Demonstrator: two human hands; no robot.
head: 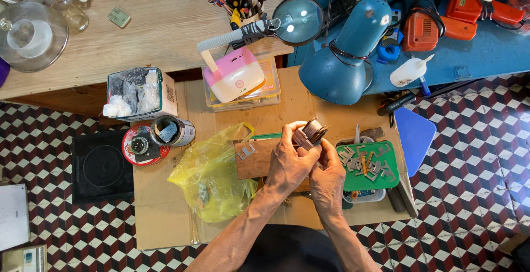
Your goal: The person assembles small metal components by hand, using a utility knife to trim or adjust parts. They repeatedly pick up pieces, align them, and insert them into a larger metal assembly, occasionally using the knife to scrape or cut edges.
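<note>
Checkered floor tiles [469,156] in dark red, black and white run beneath a flattened cardboard sheet [165,217] that serves as the work surface; behind it stand a wooden table [165,24] and a blue table [486,51]. Both hands meet over the cardboard's middle; the left hand [290,164] and the right hand [328,181] together hold a small coil with a stack of thin metal plates [310,134], raised just above the cardboard; the fingers [287,134] of the left hand are curled narrow around its left side, and the right hand's fingers close on it from below and the right. Just right of the hands lies a green tray [386,181] scattered with loose grey metal pieces [361,161]; just left, partly under the left hand, lies a brown board [254,164], and beside that a crumpled yellow plastic bag [212,181]. Further left sit a round tin [141,145] and an open box of white and dark scraps [138,92]; a blue desk lamp [342,57] and a magnifying glass [295,21] hang over the far edge, near a pink-and-white device [234,76]; orange power tools [441,24] rest on the blue table.
</note>
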